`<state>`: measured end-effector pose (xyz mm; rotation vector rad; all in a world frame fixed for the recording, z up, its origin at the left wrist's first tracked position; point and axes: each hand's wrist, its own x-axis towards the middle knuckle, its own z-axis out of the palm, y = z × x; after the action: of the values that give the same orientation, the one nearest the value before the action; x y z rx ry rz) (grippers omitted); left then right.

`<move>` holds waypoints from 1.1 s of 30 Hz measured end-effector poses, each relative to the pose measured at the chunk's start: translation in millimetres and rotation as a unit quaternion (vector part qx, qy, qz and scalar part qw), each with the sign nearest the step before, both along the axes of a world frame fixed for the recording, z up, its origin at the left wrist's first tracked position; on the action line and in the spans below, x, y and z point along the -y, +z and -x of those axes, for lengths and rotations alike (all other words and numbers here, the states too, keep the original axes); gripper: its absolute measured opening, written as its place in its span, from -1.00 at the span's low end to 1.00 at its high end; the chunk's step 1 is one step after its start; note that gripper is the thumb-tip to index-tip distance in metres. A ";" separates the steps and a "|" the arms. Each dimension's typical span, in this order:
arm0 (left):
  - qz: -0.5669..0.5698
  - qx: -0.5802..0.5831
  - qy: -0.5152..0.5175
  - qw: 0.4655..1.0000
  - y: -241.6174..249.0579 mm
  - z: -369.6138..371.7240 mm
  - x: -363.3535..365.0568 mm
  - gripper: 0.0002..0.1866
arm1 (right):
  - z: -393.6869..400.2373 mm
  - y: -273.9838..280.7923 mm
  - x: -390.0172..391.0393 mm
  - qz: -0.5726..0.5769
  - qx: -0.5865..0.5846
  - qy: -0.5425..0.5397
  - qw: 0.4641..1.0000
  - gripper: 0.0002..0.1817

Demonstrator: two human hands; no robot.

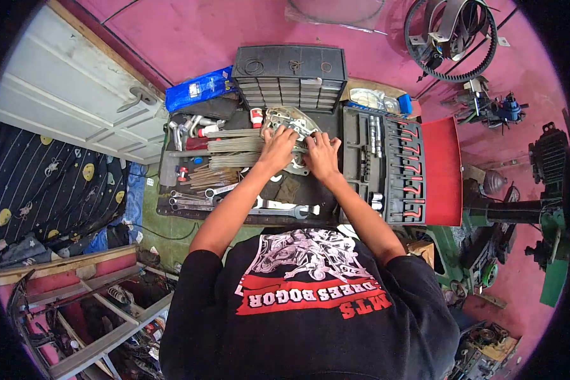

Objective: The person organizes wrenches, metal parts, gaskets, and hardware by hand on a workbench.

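Observation:
A pile of flat grey engine gaskets [292,120], seemingly in clear plastic, lies on the dark bench mat in front of the drawer cabinet. My left hand [278,149] is over its left side with bent fingers closed on the gaskets. On the right edge, my right hand [323,155] has its fingers curled down on them too; its fingertips are partly hidden. Beside my left hand lies a bundle of thin grey rods [234,145], like welding electrodes. A small red and white bottle [256,118] stands just behind the rods.
Several combination wrenches [196,201] and a large open-end wrench [291,209] lie along the front. The small-drawer cabinet [290,69] stands behind. An open tool case [411,164] with red-marked tools is at right; a blue packet [199,88] lies back left.

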<state>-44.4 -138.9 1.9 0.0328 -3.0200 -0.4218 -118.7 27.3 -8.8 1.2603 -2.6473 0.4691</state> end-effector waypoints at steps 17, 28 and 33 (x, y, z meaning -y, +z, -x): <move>0.087 -0.031 0.011 0.996 -17.1 3.7 -18.1 -0.70 | -1.6 -17.3 1.5 -0.073 0.017 -0.018 0.997 -0.72; 0.101 -0.003 0.014 0.995 -17.2 -0.3 -27.5 -0.61 | -3.1 -15.0 -9.1 -0.073 0.014 -0.015 0.997 -0.66; 0.103 -0.006 -0.007 0.995 -5.0 1.7 -21.0 -0.59 | -1.4 -8.6 -9.6 -0.077 0.019 -0.019 0.997 -0.67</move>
<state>-46.1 -117.9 -3.2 -0.0067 -3.0365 -0.1084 -117.3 37.0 -17.4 1.2502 -2.7812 0.2896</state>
